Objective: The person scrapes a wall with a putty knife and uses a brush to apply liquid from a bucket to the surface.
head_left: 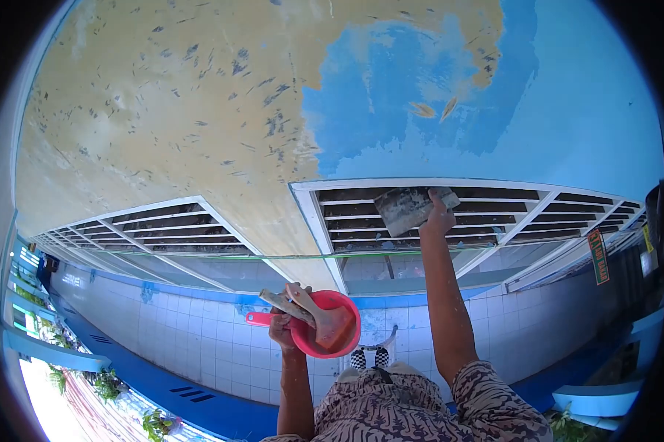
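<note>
My left hand (280, 326) is closed around a pink plastic dipper (352, 313), near its short handle. Two tools lean in the dipper: a flat wooden-handled tool (302, 298) that widens toward the bottom, and a rough greyish stick-like handle (276, 300). What lies below them is partly hidden. My right hand (438, 217) is raised with its fingers wrapped over the edge of a grey, stained flat scraper (404, 211). In this view the scraper overlaps the white slatted vent (346, 200) under the painted wall.
Above the vents the wall carries bare tan plaster (199, 96) and blue paint (582, 103). My checkered shoes (369, 359) stand on a white support over the tiled floor (221, 339). Plants (107, 384) line the left, and a hanging sign (598, 256) is at right.
</note>
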The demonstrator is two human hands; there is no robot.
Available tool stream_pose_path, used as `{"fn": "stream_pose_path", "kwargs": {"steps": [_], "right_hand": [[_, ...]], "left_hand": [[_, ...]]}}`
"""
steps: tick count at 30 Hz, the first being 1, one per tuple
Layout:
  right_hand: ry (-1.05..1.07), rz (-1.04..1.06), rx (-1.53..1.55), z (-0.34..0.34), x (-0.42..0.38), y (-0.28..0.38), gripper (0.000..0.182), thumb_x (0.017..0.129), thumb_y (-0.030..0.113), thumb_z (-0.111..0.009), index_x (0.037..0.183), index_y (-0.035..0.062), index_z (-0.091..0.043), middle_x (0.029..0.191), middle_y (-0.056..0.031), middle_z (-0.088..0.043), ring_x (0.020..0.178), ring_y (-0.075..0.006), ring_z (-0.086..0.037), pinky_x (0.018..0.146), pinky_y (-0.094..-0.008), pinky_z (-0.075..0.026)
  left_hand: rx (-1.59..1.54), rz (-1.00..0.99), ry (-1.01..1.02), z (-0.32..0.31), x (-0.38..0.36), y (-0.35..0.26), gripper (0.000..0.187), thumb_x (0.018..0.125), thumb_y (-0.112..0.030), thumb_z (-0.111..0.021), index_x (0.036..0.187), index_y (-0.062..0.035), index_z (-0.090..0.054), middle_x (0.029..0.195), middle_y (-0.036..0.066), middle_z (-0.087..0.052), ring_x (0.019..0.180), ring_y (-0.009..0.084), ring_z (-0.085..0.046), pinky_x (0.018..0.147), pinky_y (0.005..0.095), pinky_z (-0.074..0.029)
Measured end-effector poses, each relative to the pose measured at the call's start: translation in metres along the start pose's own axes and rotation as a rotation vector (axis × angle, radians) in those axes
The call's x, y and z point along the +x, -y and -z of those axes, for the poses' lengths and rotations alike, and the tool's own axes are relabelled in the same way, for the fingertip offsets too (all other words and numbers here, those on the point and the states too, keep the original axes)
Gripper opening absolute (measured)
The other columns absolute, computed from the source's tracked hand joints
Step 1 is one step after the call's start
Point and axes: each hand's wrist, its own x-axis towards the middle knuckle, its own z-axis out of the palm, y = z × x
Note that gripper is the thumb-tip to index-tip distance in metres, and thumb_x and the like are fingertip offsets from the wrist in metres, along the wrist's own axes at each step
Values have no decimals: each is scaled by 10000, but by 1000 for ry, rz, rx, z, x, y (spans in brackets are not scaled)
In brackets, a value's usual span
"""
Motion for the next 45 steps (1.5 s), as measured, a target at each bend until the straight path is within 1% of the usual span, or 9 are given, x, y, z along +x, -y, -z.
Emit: {"fn": "stream_pose_path", "kwargs": {"steps": [9, 12, 14, 20, 27, 34, 36, 39, 45], "right_hand": [[-237, 72, -90, -19, 0, -32, 372, 699, 46, -840, 1023, -30, -674, 1035, -132, -681, 824, -268, -661, 726, -427, -568], [-87, -21, 110, -17, -18, -21, 391, 717, 43, -821, 1071, 27, -656, 1061, -108, -657, 896, -266, -642, 783, -449, -568], [68, -366, -94, -13, -21, -10, 430, 751, 59, -802, 1126, 42, -592, 1144, -108, -594, 1062, -283, -567, 892, -483, -531], [518, -458, 148, 14, 4, -28, 297, 810, -37, -686, 1084, 9, -583, 1098, -150, -598, 1004, -293, -621, 881, -465, -561], [504, -517, 8, 40, -31, -14, 400, 836, 10, -673, 1195, -81, -522, 1024, -164, -621, 952, -241, -636, 860, -416, -566], [1073, -419, -442, 82, -156, 38, 447, 837, 157, -743, 1240, 16, -611, 1127, -85, -653, 1021, -214, -643, 881, -357, -553], [1382, 101, -791, 83, -186, 50, 529, 769, 135, -800, 1254, 34, -614, 1250, -121, -593, 1124, -274, -594, 979, -378, -495], [1378, 496, -1104, 88, -202, 53, 538, 685, 118, -850, 1181, 56, -650, 1315, -165, -515, 1233, -326, -509, 1033, -398, -442], [1427, 533, -1237, 89, -207, 72, 421, 635, 139, -863, 1017, 88, -693, 1350, -166, -462, 1278, -379, -451, 1060, -458, -406]], "left_hand": [[18, -21, -70, -19, -8, -2, 704, 771, -271, -442, 1360, 114, -420, 1393, 299, -458, 1276, 430, -485, 1081, 569, -393], [-27, 0, 20, -16, -8, -1, 669, 785, -267, -446, 1327, 126, -453, 1339, 309, -509, 1259, 434, -504, 1087, 556, -389], [22, -22, 52, -12, -4, 2, 613, 798, -253, -445, 1272, 132, -500, 1273, 311, -560, 1242, 440, -520, 1086, 548, -390], [-28, -3, 42, -28, 1, 12, 593, 783, -253, -454, 1225, 136, -523, 1278, 352, -542, 1222, 452, -529, 1085, 527, -386], [-18, 9, -15, -34, 2, 21, 612, 774, -262, -452, 1229, 141, -523, 1265, 345, -552, 1173, 437, -561, 1057, 503, -416], [83, 50, 39, -34, 13, 26, 585, 756, -249, -446, 1168, 151, -559, 1198, 330, -597, 1118, 405, -595, 1036, 472, -436], [70, 72, 36, -19, 14, 32, 550, 742, -226, -457, 1126, 149, -578, 1164, 316, -615, 1096, 396, -604, 1014, 458, -456], [321, 133, 81, -16, 15, 38, 581, 728, -253, -454, 1118, 156, -588, 1211, 347, -589, 1116, 414, -596, 1036, 465, -442], [183, 156, 89, -33, 16, 40, 580, 726, -241, -442, 1108, 172, -586, 1227, 367, -573, 1135, 435, -583, 1056, 477, -428]]}}
